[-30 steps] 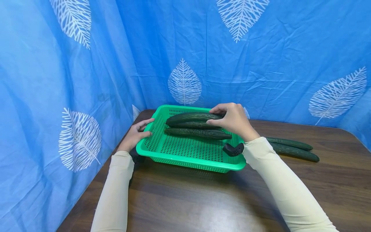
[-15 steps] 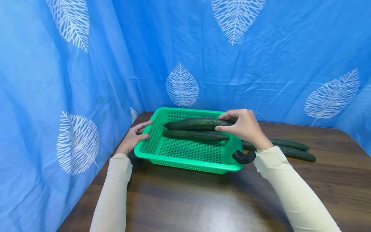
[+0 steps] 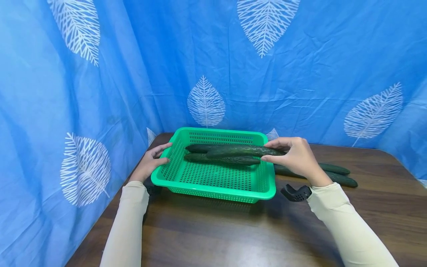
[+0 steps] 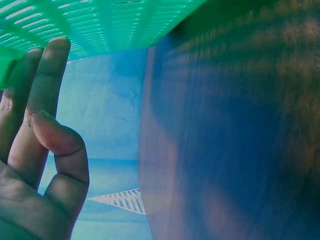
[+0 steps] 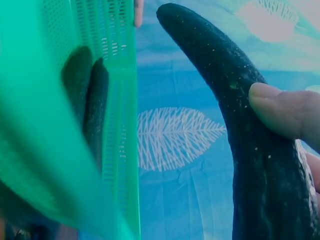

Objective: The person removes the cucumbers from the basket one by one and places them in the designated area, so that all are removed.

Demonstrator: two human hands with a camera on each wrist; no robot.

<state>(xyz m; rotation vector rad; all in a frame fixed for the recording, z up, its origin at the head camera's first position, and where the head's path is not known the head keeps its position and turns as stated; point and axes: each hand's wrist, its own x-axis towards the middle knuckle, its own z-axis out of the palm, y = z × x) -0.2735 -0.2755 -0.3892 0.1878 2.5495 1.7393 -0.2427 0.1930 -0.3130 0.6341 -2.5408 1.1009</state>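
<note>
My left hand [image 3: 151,162] grips the left rim of a green perforated plastic basket [image 3: 213,196], thumb on the inner side. In the left wrist view, fingers [image 4: 47,80] reach the basket's outer wall [image 4: 115,25]. My right hand [image 3: 297,159] pinches one end of a dark green cucumber [image 3: 240,150] between thumb and fingers. This cucumber stretches leftward above the basket, partly covering two others inside, the nearer cucumber [image 3: 233,161] and the farther cucumber [image 3: 194,148]. In the right wrist view, the held cucumber [image 5: 265,165] is curved, and the thumb [image 5: 285,110] presses its side.
More cucumbers [image 3: 340,179] lie on the brown wooden table [image 3: 213,237] right of the basket, partly behind my right hand. A blue curtain [image 3: 300,104] with white leaf prints hangs behind and on the left. A black wrist device [image 3: 296,193] sits below my right wrist.
My right hand has moved right and toward me with the cucumber, shifting from over the basket to beyond its right rim. The left hand keeps its place on the basket.
</note>
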